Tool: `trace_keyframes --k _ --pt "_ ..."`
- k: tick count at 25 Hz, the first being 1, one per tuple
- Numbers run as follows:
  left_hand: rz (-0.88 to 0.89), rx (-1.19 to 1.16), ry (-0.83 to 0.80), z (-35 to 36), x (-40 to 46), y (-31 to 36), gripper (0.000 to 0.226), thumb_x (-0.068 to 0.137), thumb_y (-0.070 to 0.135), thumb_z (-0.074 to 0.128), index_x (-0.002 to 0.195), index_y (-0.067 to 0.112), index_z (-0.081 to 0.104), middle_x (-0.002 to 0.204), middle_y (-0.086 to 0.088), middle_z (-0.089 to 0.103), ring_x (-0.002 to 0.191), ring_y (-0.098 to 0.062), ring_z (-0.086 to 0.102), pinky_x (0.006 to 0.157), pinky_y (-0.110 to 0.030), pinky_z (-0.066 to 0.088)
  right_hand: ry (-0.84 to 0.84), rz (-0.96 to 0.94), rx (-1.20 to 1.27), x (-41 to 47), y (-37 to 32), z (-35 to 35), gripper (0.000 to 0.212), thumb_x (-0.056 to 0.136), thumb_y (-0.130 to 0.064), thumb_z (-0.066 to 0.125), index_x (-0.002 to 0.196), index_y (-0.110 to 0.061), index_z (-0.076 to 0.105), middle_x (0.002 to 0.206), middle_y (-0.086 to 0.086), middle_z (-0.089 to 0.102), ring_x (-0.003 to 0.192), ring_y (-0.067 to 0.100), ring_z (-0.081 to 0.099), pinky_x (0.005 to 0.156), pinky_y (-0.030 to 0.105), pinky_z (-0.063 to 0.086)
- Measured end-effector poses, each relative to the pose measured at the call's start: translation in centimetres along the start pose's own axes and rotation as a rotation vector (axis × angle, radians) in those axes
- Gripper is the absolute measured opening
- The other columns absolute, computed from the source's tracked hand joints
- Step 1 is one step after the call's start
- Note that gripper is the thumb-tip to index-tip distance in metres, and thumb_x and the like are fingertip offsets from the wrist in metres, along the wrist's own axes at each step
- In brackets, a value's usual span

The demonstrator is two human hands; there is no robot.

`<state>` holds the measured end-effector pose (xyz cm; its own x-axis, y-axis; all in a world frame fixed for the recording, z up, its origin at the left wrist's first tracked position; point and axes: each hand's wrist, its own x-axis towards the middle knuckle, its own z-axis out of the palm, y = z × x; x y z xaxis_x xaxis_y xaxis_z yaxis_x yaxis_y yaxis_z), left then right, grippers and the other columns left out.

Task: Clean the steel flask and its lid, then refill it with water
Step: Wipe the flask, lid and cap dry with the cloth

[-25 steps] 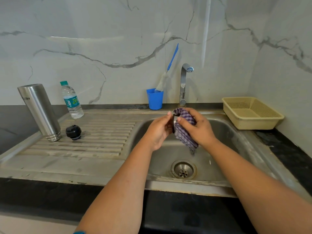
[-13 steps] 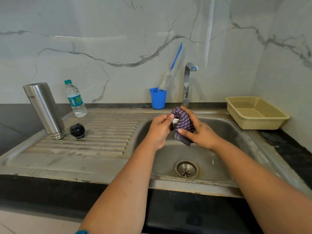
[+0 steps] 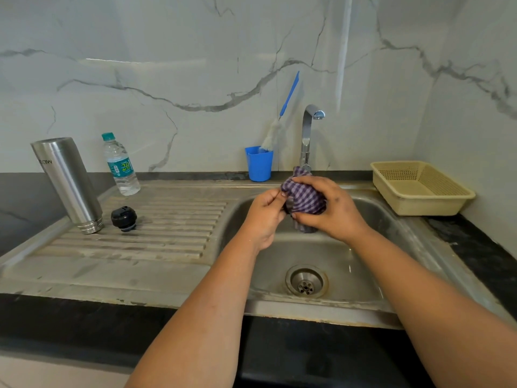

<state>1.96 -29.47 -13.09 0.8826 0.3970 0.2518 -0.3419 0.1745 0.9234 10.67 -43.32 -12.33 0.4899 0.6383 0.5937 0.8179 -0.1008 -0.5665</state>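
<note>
Both hands over sink basin (image 3: pixel 363 275): right hand (image 3: pixel 333 211) clenched round a purple checked cloth (image 3: pixel 303 198), left hand (image 3: pixel 264 217) pinching something wrapped in it, prob. steel, mostly hidden. Steel flask (image 3: pixel 68 183) stands mouth-down on drainboard (image 3: pixel 156 233), black stopper (image 3: pixel 124 218) just beside it, water bottle (image 3: pixel 120 165) behind. Blue cup (image 3: pixel 258 163) w/ brush (image 3: pixel 279 121) by tap (image 3: pixel 307 135); beige basket (image 3: pixel 419 189) at right.

i see a purple-and-white checked cloth (image 3: pixel 305 198), a silver brushed-steel flask (image 3: pixel 68 180), its black round plastic stopper (image 3: pixel 124 218), a bright blue plastic cup (image 3: pixel 259 167), and a beige perforated plastic basket (image 3: pixel 421 189).
</note>
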Motion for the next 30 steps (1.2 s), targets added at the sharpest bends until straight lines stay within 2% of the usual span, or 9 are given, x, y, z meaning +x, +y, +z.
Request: trace_keyframes --k 3,5,8,11,14,16,21,27,30 --pt "0.048 0.172 -0.039 0.6 -0.4 -0.4 0.023 0.102 0.01 0.046 0.092 0.01 0.067 0.091 -0.008 0.071 0.089 -0.018 0.067 0.083 -0.033 0.056 -0.127 0.55 0.875 0.1 -0.4 -0.3 0.049 0.078 -0.025 0.074 0.124 -0.019 0.059 0.122 0.011 0.064 0.108 0.023 0.063 0.089 0.041 0.055" --pt "0.06 0.286 -0.055 0.6 -0.4 -0.6 0.021 0.102 0.013 0.049 0.092 0.01 0.068 0.088 -0.008 0.072 0.085 -0.018 0.068 0.081 -0.036 0.056 -0.248 0.751 1.095 0.1 0.2 -0.8 0.051 0.079 -0.027 0.068 0.125 -0.007 0.058 0.118 0.02 0.065 0.106 0.031 0.064 0.09 0.047 0.054" --pt "-0.079 0.171 -0.049 0.4 -0.5 0.2 0.023 0.103 0.017 0.046 0.097 0.008 0.067 0.086 -0.003 0.073 0.082 -0.01 0.069 0.082 -0.027 0.056 -0.105 0.662 0.855 0.3 0.0 -0.9 0.063 0.071 -0.02 0.078 0.13 -0.014 0.056 0.116 0.013 0.067 0.103 0.025 0.067 0.085 0.04 0.056" --pt "-0.175 0.099 0.071 0.3 -0.2 0.3 0.022 0.104 0.02 0.046 0.097 0.011 0.065 0.094 -0.006 0.07 0.091 -0.016 0.067 0.097 -0.04 0.052 0.051 0.269 0.146 -0.2 -0.5 -0.8 0.066 0.065 -0.022 0.086 0.124 -0.031 0.058 0.115 -0.013 0.06 0.098 -0.003 0.056 0.081 0.013 0.048" --pt "-0.129 0.084 0.09 0.4 -0.2 -0.1 0.018 0.103 0.01 0.046 0.095 0.01 0.063 0.093 -0.005 0.067 0.09 -0.015 0.065 0.086 -0.037 0.058 0.057 -0.034 -0.096 -0.6 0.0 -0.3 0.069 0.065 -0.028 0.086 0.127 -0.029 0.057 0.121 -0.006 0.058 0.105 0.003 0.053 0.092 0.017 0.044" --pt "-0.062 0.123 0.061 0.4 -0.4 0.0 0.015 0.102 0.009 0.048 0.097 0.01 0.062 0.095 -0.005 0.065 0.091 -0.014 0.063 0.077 -0.028 0.059 0.078 0.115 0.028 -0.3 0.1 0.0 0.065 0.069 -0.03 0.084 0.127 -0.029 0.057 0.119 -0.007 0.06 0.103 0.004 0.057 0.089 0.019 0.048" --pt "0.165 0.588 -0.079 0.2 0.1 -0.8 0.013 0.099 0.009 0.054 0.1 0.014 0.067 0.101 -0.006 0.066 0.099 -0.022 0.065 0.088 -0.034 0.057 -0.146 0.869 1.075 0.1 1.9 -0.7 0.059 0.078 -0.041 0.069 0.125 -0.006 0.059 0.117 0.02 0.067 0.108 0.032 0.064 0.092 0.047 0.053" --pt "-0.089 0.122 0.113 0.6 -0.2 -0.3 0.018 0.102 0.008 0.047 0.096 0.009 0.063 0.095 -0.006 0.067 0.09 -0.016 0.066 0.076 -0.029 0.06 0.046 0.026 -0.099 -0.2 0.9 -0.2 0.075 0.065 -0.031 0.087 0.132 -0.031 0.053 0.127 -0.004 0.058 0.111 0.005 0.052 0.095 0.019 0.043" --pt "-0.109 0.145 0.106 0.4 -0.1 -0.4 0.02 0.102 0.011 0.048 0.089 0.013 0.064 0.089 -0.005 0.068 0.089 -0.019 0.066 0.08 -0.038 0.059 0.016 0.237 0.137 -0.3 0.8 0.5 0.064 0.068 -0.036 0.084 0.126 -0.029 0.058 0.117 -0.007 0.064 0.1 0.003 0.061 0.088 0.016 0.048"
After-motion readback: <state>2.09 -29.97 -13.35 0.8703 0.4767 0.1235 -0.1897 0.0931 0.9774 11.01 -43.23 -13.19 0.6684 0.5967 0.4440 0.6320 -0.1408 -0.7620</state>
